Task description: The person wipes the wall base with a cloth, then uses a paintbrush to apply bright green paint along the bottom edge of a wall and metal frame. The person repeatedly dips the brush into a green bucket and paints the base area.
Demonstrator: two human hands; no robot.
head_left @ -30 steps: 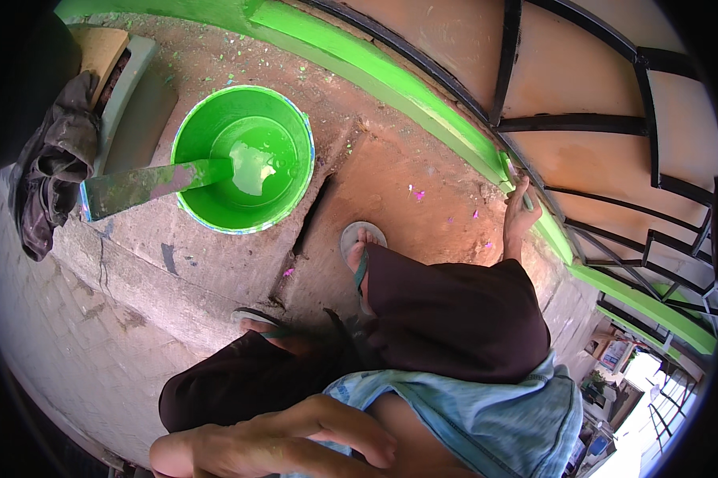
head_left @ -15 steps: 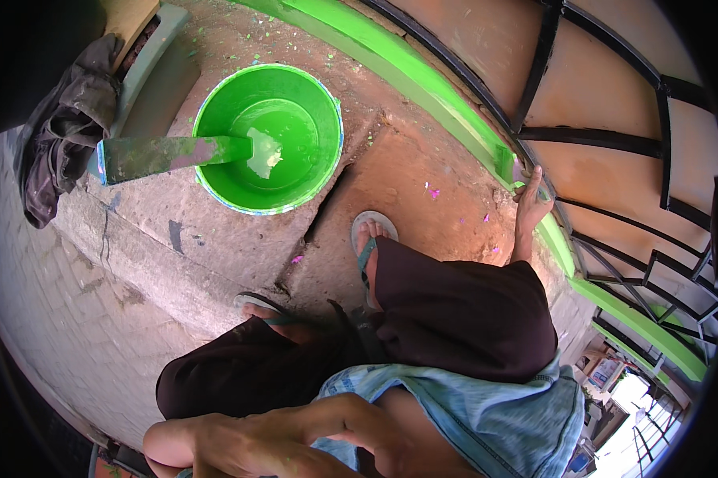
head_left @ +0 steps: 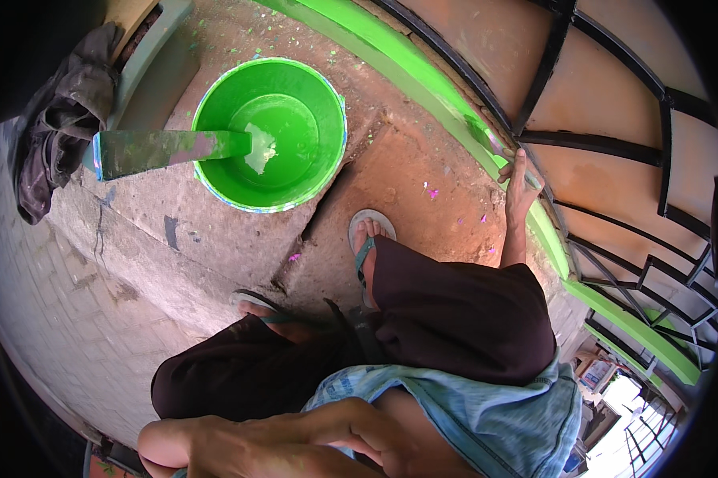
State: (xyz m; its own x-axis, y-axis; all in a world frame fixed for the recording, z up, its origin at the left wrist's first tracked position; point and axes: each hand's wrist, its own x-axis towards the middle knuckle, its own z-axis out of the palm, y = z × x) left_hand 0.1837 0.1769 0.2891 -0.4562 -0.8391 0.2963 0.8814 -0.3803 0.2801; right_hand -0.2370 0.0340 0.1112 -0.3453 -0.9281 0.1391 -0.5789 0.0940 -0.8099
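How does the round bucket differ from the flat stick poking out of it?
Shape: the bucket is round and hollow, while the flat stick is long and narrow.
Pose: the bucket stands on the ground; the flat stick slants across its rim, one end inside.
Colour: the bucket's inside is mostly bright green, whereas the flat stick's outer part is dark and patchy with pinkish smears.
Both show bright green.

1. I am seeing a dark, crumpled cloth (head_left: 70, 119) lying beside a grey-green planter (head_left: 160, 81).
2. Bright pink petals (head_left: 433, 193) are dotting the reddish ground (head_left: 403, 171) before me.
3. Grey paving bricks (head_left: 80, 279) are stretching off to my left.
4. On my right, black bars (head_left: 594, 139) are crossing tan panels (head_left: 614, 88).
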